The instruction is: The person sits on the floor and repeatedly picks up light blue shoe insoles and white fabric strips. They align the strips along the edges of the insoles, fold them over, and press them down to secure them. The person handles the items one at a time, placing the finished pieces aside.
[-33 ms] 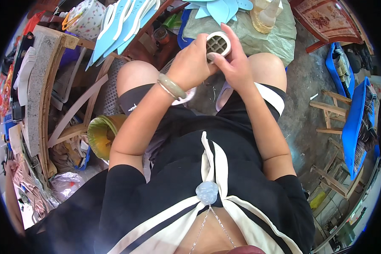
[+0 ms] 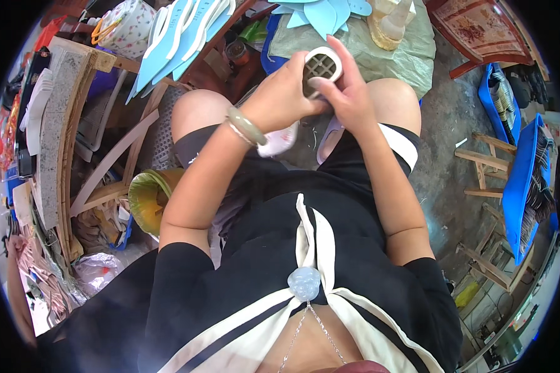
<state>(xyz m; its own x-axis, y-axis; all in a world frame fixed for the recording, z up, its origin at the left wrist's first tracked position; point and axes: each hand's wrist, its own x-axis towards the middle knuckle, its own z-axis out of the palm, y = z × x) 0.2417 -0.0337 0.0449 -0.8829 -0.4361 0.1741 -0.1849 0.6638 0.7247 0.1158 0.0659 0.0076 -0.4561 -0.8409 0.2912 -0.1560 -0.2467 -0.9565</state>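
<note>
Above my knees, both hands hold a round white-rimmed piece (image 2: 322, 67) with a dark recessed face crossed by a pale grid; I cannot make out exactly what it is. My left hand (image 2: 280, 93) closes around its left side, a bangle on the wrist. Gripping the right side is my right hand (image 2: 351, 93), its thumb lying across the lower rim and its index finger stretched up along the edge. The piece's underside is hidden by the hands. Just beyond it, light-blue flat shaped pieces (image 2: 320, 15) lie on a greenish plastic-covered surface (image 2: 354, 46).
White-edged light-blue pieces (image 2: 183, 37) overlap on a bench at the upper left. A bottle (image 2: 393, 25) stands beyond my right hand. A yellow-lined bin (image 2: 146, 202) sits by my left elbow. On the right are blue trays (image 2: 515, 205) of dark pieces, wooden stools (image 2: 488, 165) and a chair (image 2: 479, 31).
The round piece and my hands have shifted very slightly to the right. My left wrist has turned a little, and more of the pale shoe below it shows.
</note>
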